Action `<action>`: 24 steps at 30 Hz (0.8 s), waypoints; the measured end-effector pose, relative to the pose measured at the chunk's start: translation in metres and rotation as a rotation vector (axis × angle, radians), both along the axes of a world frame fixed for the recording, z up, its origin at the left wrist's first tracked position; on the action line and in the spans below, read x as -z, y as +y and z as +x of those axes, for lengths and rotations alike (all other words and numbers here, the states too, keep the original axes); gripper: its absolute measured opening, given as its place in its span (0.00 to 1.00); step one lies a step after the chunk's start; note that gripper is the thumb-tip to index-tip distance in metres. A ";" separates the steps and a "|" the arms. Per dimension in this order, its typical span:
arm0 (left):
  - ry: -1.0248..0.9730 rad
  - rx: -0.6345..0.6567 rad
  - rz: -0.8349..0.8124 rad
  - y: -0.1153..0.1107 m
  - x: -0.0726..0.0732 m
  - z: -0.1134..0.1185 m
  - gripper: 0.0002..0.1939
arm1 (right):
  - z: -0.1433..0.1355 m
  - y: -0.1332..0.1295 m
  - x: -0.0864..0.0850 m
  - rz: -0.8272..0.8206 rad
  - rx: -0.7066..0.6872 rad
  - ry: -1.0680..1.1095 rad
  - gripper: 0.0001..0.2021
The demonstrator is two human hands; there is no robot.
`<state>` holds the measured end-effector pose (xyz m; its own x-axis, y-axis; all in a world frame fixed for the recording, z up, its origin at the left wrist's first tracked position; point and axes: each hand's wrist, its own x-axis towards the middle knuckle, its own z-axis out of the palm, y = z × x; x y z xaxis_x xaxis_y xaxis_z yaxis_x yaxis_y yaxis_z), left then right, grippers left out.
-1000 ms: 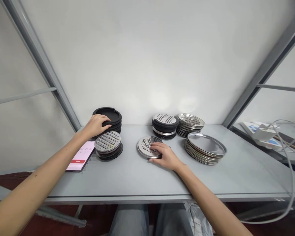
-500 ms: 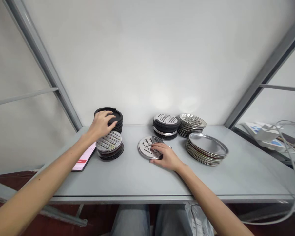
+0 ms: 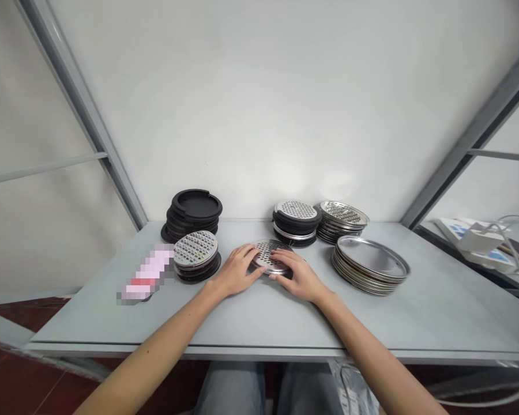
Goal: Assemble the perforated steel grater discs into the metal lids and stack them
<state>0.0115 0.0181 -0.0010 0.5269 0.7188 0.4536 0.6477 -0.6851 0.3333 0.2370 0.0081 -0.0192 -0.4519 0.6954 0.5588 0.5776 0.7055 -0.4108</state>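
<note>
Head camera: your 2 hands meet at the perforated metal disc [image 3: 265,252], which lies flat near the middle of the grey table [image 3: 242,320], toward the front edge. Your left hand [image 3: 239,271] is partly open, fingers loosely curved over the disc's left side, with the thumb near its front rim. Your right hand [image 3: 300,278] is also partly open, fingertips resting on the disc's right side and thumb by the front rim. Whether either hand grips the disc firmly, you cannot tell from this view. To your left is a small stack topped by a grater disc [image 3: 195,249], with a stack of black rings [image 3: 195,205] behind it and a pixelated pink patch [image 3: 149,275] beside it. Behind the disc, near the wall [image 3: 242,115], you have 2 stacks side by side: a black-and-silver stack [image 3: 296,214] and, right of it, a pile of shiny grater plates [image 3: 343,214]. Nearer you on the right is a stack of smooth metal plates [image 3: 371,256]. A white cable [image 3: 508,397] hangs at the far right.
</note>
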 end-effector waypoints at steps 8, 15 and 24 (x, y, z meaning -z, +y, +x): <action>-0.008 0.041 -0.089 -0.005 0.010 -0.003 0.28 | -0.001 -0.001 -0.003 -0.004 -0.014 -0.031 0.23; 0.024 0.042 -0.125 -0.006 0.009 -0.007 0.31 | -0.002 -0.002 -0.003 -0.013 -0.011 -0.040 0.24; 0.037 0.019 -0.132 -0.005 0.011 -0.005 0.29 | -0.003 -0.001 -0.001 -0.033 -0.020 -0.042 0.24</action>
<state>0.0062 0.0132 -0.0123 0.5555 0.7608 0.3355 0.6485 -0.6490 0.3978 0.2342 0.0076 -0.0183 -0.4887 0.7038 0.5156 0.5806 0.7034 -0.4100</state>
